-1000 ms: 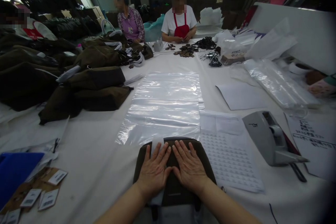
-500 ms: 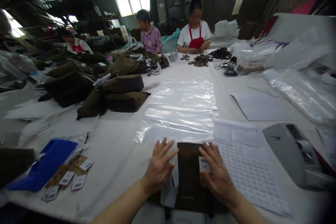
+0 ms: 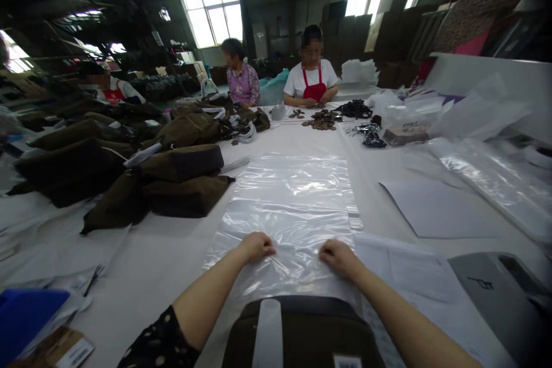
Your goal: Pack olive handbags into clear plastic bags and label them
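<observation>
My left hand (image 3: 257,246) is closed, fingers pinching the clear plastic bag (image 3: 297,201) that lies flat in front of me. My right hand (image 3: 338,256) pinches the same plastic farther right, its fingers closed too. Wrinkles run through the film between both hands. Nearer to me, between my forearms, is a dark olive bag (image 3: 302,336) with a white wrapped strap (image 3: 268,333) and a white tag (image 3: 347,361) on it; its lower part is cut off by the frame. Neither hand touches it.
Olive bags (image 3: 181,164) are heaped at left. A blue object (image 3: 28,322) and cardboard tags (image 3: 75,351) lie at lower left. Printed sheets (image 3: 414,270) and a grey device (image 3: 491,293) stand right. Two people (image 3: 317,80) sit across the table.
Both hands have left the olive bag, moved forward onto the clear plastic and closed on it. The view has shifted, and the olive bag now shows lower in the frame.
</observation>
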Available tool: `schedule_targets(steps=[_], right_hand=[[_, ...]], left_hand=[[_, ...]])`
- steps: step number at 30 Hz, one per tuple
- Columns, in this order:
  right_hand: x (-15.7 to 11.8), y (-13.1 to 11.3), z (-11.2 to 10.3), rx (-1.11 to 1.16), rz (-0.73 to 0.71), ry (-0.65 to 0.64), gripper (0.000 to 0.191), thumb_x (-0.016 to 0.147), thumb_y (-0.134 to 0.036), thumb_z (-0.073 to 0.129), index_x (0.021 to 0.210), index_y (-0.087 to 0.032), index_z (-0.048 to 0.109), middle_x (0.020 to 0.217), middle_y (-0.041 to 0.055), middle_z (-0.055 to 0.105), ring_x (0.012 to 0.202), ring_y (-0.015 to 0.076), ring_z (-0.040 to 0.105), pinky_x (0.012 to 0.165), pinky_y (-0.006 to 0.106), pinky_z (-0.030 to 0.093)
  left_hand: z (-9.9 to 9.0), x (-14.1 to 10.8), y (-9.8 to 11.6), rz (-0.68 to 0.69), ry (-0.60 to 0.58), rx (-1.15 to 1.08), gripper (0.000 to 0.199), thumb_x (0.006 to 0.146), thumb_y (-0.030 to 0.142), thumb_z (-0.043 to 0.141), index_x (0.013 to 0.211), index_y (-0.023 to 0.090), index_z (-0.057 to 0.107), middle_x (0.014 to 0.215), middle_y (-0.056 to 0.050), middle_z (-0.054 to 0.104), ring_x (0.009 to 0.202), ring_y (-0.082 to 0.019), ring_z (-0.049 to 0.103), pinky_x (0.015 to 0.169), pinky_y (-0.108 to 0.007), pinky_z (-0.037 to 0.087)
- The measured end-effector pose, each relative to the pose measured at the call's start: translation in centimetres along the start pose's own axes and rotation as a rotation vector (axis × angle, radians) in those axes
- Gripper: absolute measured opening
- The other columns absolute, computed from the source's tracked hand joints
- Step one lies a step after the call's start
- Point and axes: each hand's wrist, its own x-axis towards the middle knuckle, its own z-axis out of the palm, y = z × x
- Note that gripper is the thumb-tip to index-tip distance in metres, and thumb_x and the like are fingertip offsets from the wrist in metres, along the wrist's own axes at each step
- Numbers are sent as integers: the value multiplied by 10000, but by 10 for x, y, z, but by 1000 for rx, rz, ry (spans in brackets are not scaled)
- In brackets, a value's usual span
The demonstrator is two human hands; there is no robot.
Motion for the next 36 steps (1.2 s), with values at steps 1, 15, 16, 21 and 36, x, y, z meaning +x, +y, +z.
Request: schedule_targets(steps=[1, 15, 16, 21, 36], right_hand=[[4, 1, -4, -15, 16, -25, 179, 777, -229, 488, 717, -192, 652, 713, 40, 640, 697, 184, 575, 688, 310, 452], [9, -6, -16, -130, 43, -129, 245, 723, -253, 674, 958, -189, 690, 980, 64, 623, 852, 173, 589, 824, 272, 434], [12, -5, -17, -145, 57, -128, 190, 754, -241, 645, 929, -185, 693, 978, 61, 624, 877, 170, 585, 845, 270, 422], [32, -16, -25, -288, 156, -52, 287, 929, -275, 373, 931, -138, 625, 933, 79, 649, 907, 200, 587, 814, 322, 419], [-27, -54, -76, -698, -361, 216, 390, 908, -83, 311, 1268, -128, 455, 1193, 132, 553, 1070, 226, 496, 972, 374, 350]], left_hand=[[-2, 4, -3, -11, -54, 3, 181, 647, 347, 667, 548, 197, 643, 521, 13, 566, 540, -144, 505, 575, -241, 381], [-14, 2, -11, 58, 32, 111, 125, 707, 311, 601, 665, 195, 620, 835, -40, 602, 775, -183, 568, 727, -260, 413], [-15, 7, -11, 64, 34, 124, 148, 735, 309, 564, 652, 193, 603, 817, -44, 598, 779, -187, 567, 739, -266, 411], [-34, 31, 11, 0, 195, 165, 337, 897, 374, 247, 823, 198, 524, 719, -50, 593, 737, -221, 587, 706, -306, 412], [-79, -66, 10, 146, 95, 449, 376, 864, 234, 323, 1137, 213, 581, 1148, -92, 620, 1050, -267, 574, 848, -380, 446]])
